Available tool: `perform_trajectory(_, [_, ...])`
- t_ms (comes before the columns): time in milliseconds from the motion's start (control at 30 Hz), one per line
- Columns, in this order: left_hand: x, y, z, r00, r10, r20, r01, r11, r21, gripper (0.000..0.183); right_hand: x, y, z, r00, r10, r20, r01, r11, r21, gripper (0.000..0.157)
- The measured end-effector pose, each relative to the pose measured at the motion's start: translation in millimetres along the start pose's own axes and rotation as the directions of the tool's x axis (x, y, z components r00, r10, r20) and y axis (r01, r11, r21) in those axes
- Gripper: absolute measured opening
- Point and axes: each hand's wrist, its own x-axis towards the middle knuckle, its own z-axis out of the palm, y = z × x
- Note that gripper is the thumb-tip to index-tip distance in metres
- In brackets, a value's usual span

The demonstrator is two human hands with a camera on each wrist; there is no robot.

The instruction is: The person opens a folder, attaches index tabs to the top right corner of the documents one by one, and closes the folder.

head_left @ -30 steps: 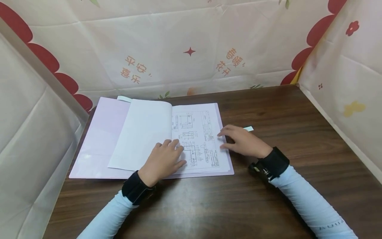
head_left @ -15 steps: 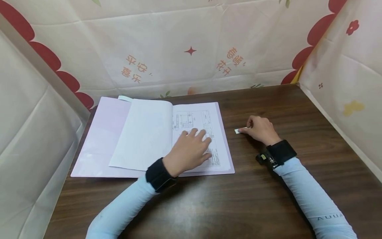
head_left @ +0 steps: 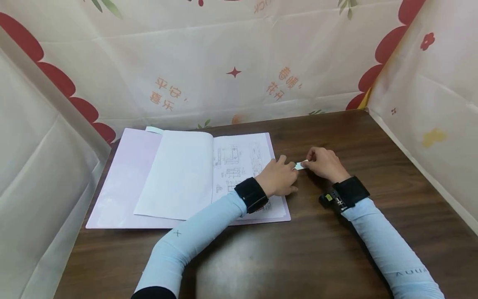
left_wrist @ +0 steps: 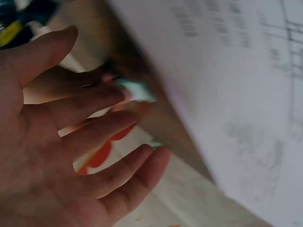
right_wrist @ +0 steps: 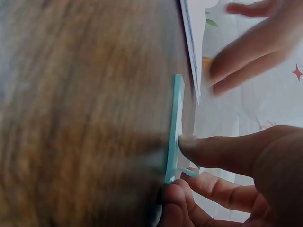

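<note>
Pinching a small mint-green and white paper pad (head_left: 299,166), the right grip (head_left: 326,165) is toward the far right corner of the dark-brown wooden surface (head_left: 298,257). The left grip (head_left: 278,177) is released, outstretched near the pad.

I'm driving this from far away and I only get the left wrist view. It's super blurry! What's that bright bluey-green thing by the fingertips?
Observer: It looks like a thin pad. The right wrist view shows what yours can't: a small green strip curling up beside it, at the right hand's fingertips.

Operator: Cool! And I only see one page, with drawing lines on it. What's on the other page?

Observer: In the head view, the other page lies to the left over the lilac folder, and it looks plain white, with no drawing that I can see.
</note>
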Motion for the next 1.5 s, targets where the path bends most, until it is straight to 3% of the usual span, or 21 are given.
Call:
perform_trajectory(167, [6.8,1.2,16.7,1.000,-0.013,0.010,0.013,1.000,0.008,0.052,-1.7,4.5,1.8,0.998,-0.047,0.049,0.046,0.999,0.030,0.018])
perform_trajectory(300, [9.1,1.0,17.2,1.000,-0.020,0.011,0.020,1.000,0.003,0.054,-1.6,6.5,-1.9,0.996,-0.049,0.070,0.044,0.996,0.074,0.027])
perform_trajectory(433, [10.6,1.8,14.8,0.999,-0.029,0.016,0.029,1.000,0.001,0.057,-0.4,5.7,-2.4,1.000,-0.012,0.012,0.011,0.998,0.060,0.041])
perform_trajectory(600, [11.0,3.5,13.5,0.999,-0.037,0.013,0.037,0.999,0.006,0.057,0.9,4.6,1.1,0.996,0.056,-0.073,-0.054,0.998,0.025,0.028])
perform_trajectory(667, [10.7,4.7,14.8,0.999,-0.036,0.011,0.036,0.999,0.008,0.056,1.1,5.8,3.0,0.994,0.079,-0.077,-0.076,0.996,0.042,0.021])
perform_trajectory(800, [8.8,7.4,17.9,0.999,-0.039,0.008,0.039,0.999,0.010,0.054,1.7,10.5,4.3,0.995,0.083,-0.058,-0.080,0.995,0.053,0.022])
perform_trajectory(900, [8.0,8.8,18.1,0.999,-0.051,-0.004,0.051,0.999,0.017,0.054,2.2,18.9,-1.6,0.995,0.072,-0.066,-0.070,0.997,0.027,0.022])
perform_trajectory(1100, [10.1,9.5,16.2,0.998,-0.056,-0.018,0.057,0.997,0.055,0.054,-1.7,44.1,-26.8,0.980,0.113,-0.162,-0.113,0.994,0.010,0.018])
perform_trajectory(1300, [10.7,7.8,17.2,0.997,-0.072,-0.035,0.072,0.997,0.015,0.054,-5.4,44.3,-38.1,0.966,0.069,-0.248,-0.059,0.997,0.051,0.016])
perform_trajectory(1500, [9.7,7.5,18.7,0.996,-0.073,-0.057,0.074,0.997,0.008,0.058,-4.4,32.3,-34.5,0.977,0.027,-0.213,-0.013,0.998,0.068,0.015])
